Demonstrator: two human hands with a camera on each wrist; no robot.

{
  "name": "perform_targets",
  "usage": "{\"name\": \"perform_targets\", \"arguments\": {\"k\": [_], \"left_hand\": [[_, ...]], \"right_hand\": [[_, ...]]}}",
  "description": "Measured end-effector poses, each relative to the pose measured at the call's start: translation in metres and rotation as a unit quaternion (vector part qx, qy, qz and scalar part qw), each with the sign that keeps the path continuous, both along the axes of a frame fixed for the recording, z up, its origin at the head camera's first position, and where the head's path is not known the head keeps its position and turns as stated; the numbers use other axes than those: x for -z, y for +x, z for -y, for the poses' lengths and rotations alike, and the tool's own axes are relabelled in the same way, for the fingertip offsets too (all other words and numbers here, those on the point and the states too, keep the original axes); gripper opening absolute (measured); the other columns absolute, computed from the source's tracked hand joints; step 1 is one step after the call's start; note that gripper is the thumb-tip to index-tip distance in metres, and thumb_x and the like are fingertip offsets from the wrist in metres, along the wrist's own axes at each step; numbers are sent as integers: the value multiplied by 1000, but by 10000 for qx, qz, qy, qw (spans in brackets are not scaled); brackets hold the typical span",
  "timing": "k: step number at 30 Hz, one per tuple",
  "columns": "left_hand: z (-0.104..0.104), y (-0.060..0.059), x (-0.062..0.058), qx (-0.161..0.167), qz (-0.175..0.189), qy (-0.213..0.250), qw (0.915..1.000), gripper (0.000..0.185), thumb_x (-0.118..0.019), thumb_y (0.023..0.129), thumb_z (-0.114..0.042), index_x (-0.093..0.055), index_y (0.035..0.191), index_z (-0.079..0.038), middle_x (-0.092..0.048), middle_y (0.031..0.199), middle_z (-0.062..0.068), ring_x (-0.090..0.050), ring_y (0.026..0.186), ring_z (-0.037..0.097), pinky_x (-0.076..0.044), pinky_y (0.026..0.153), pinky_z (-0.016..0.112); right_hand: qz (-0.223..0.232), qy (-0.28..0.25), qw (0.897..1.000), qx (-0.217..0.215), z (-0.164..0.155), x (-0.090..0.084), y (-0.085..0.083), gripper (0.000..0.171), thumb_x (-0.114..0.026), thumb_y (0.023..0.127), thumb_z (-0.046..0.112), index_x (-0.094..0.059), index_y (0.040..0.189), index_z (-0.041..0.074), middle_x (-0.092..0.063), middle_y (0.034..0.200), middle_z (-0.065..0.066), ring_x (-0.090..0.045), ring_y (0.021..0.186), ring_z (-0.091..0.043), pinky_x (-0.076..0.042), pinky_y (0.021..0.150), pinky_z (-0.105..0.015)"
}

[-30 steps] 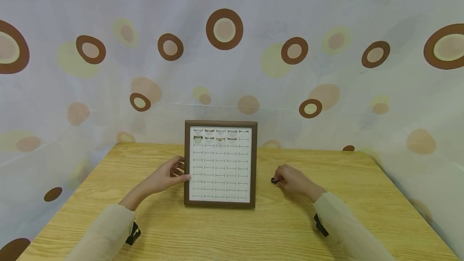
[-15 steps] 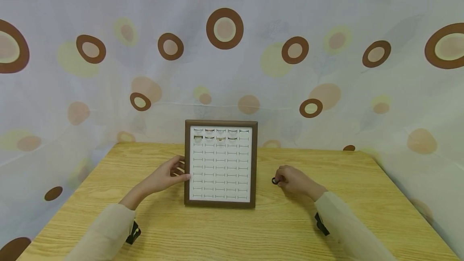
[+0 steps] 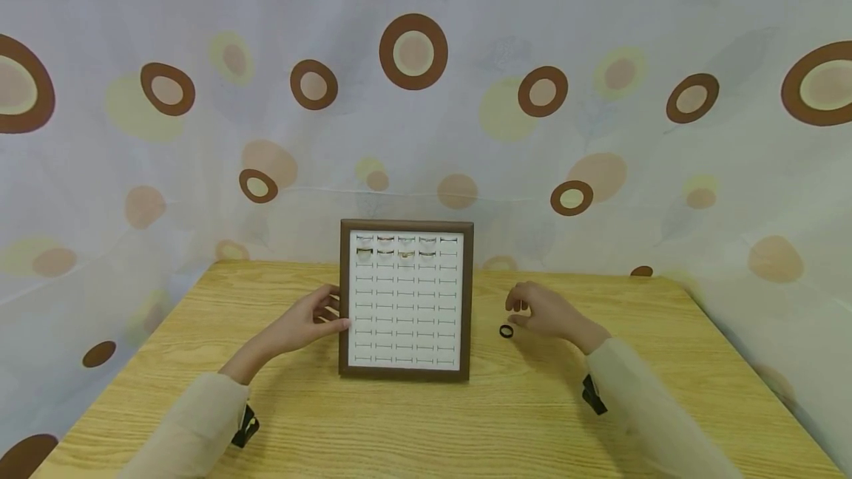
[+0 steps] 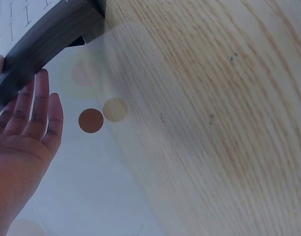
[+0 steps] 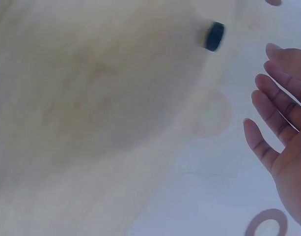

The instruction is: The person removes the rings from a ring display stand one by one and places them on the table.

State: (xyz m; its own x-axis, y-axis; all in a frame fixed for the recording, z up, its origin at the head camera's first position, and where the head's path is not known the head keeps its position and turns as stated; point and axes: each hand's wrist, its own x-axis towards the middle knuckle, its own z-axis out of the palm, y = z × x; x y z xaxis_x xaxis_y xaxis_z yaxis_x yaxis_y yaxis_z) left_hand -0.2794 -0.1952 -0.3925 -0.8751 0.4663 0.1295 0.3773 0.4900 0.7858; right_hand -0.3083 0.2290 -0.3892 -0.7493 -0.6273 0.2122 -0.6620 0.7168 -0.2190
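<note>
Beside ring tray (image 3: 405,374), left hand (image 3: 308,324) grip relaxed; right hand (image 3: 542,311) loose above black ring (image 3: 506,331); slotted rings indistinct.

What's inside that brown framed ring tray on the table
The ring tray holds rows of white slots. A few rings sit in the top two rows; lower rows look empty. Anything behind the propped tray is hidden.

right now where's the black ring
In the head view the black ring lies on the wooden table, right of the ring display tray, just below the right hand, whose fingers are off it.
</note>
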Motion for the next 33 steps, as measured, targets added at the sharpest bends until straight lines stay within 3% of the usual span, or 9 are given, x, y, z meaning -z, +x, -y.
{"name": "perform_targets", "arguments": {"k": [5,13,22,33], "left_hand": [[0,0,0,22,24,24,10000,53,-63,87,-26,-41,126,1,-59,108,15,-60,96,22,-48,82,34],[1,-1,1,-22,-24,9,10000,53,-63,87,-28,-42,126,0,-59,108,14,-60,94,20,-49,81,32],[0,-1,1,-10,-12,-19,10000,54,-63,86,-30,-42,127,-1,-58,109,14,-60,95,20,-49,81,31],[0,-1,1,-11,-10,1,10000,54,-63,86,-29,-42,127,-2,-59,108,13,-60,95,21,-49,81,31]], "right_hand": [[-335,-82,9994,27,5,-16,0,12,-69,80,11,-62,90,9,-57,84,-3,-53,75,-17,-45,66,-30],[-1273,-361,9908,-268,15,-39,1,17,-72,76,12,-60,88,10,-58,81,-4,-53,73,-18,-44,62,-30],[-1319,-122,9912,-3,29,-70,7,19,-72,78,16,-62,93,9,-61,86,-5,-56,79,-18,-47,66,-33],[-1691,-453,9843,-241,55,-97,16,19,-70,78,19,-62,94,10,-60,86,-2,-56,80,-18,-47,68,-32]]}}
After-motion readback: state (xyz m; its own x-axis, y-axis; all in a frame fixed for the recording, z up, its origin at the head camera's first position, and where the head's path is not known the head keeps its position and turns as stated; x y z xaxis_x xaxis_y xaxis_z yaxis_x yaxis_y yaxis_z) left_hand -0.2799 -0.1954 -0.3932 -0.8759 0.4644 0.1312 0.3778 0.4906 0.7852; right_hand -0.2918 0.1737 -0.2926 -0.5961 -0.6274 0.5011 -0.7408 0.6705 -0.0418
